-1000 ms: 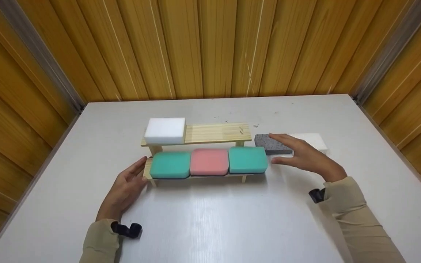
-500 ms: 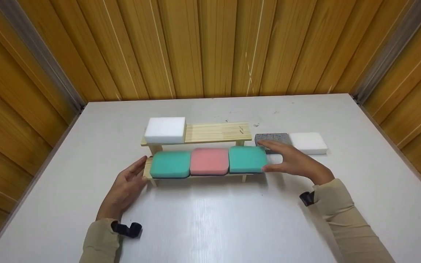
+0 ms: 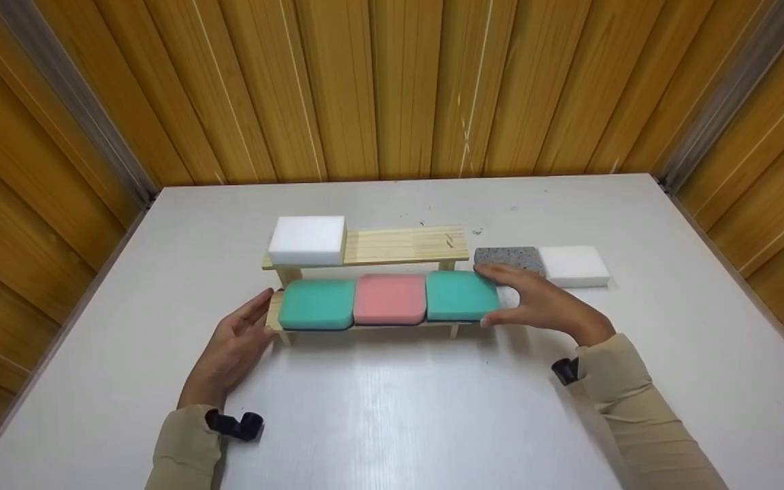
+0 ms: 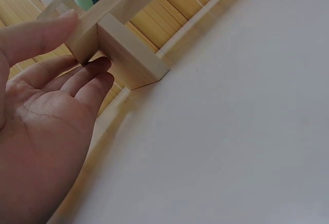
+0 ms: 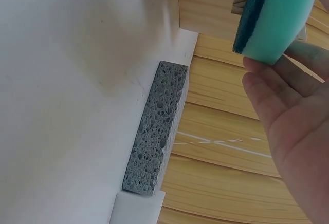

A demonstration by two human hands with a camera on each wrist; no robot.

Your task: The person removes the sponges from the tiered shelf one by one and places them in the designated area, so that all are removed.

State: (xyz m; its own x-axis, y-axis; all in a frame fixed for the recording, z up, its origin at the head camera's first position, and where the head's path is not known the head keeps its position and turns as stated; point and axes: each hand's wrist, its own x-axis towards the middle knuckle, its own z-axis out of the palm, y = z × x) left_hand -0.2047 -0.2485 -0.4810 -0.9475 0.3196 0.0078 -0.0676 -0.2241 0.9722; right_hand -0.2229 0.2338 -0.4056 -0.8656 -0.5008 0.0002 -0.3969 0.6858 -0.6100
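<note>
We see the end teal sponge point(image 3: 462, 297) on the front wooden stand point(image 3: 273, 312), about midway between the table's point(image 3: 365, 408) left and right edges, overhanging the stand's right end. The right hand point(image 3: 545, 303) grips it, thumb in front, fingers behind. If we pushed inward too hard, the pink sponge point(image 3: 390, 299), set close beside it, might buckle or ride up; an outward tug could tip the overhanging sponge off. The left hand point(image 3: 235, 347) pinches the stand's left end; should we slacken there, a sideways push might slide the stand toward the table's left edge. Toward its right edge, the grey block point(image 3: 508, 256) lies near our right fingers and could get bumped.
</note>
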